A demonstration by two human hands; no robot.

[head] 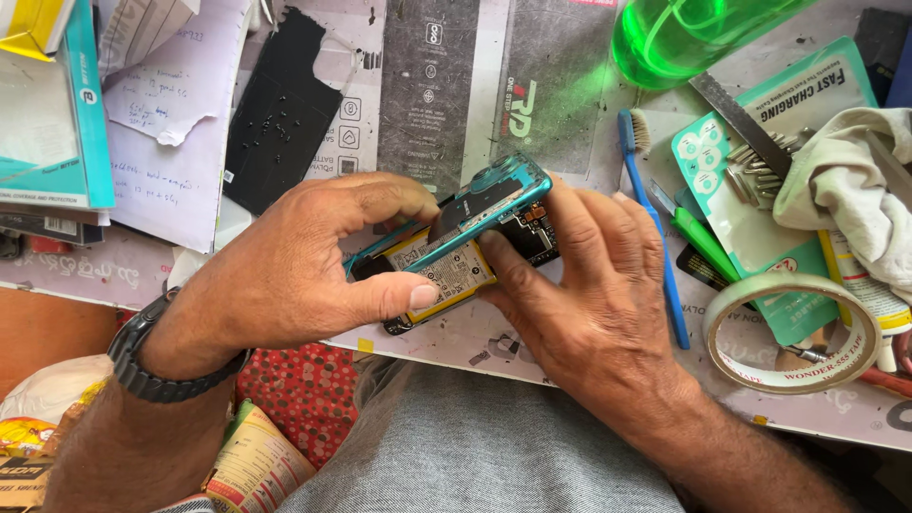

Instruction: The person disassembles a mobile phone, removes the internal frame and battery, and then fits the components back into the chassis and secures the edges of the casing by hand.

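While both hands, left (285, 275) and right (598, 294), grip the opened phone (456, 247), its yellow-edged battery (446, 275) sits inside.

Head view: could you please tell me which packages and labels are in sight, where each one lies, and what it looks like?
Battery label: white and yellow rectangle inside the opened phone, between the left hand and right hand.
Teal packet: flat pouch, upper right.
Teal box: upper left edge.
Snack wrapper: yellow and red, bottom left.
Tape roll: clear ring, white core, right.
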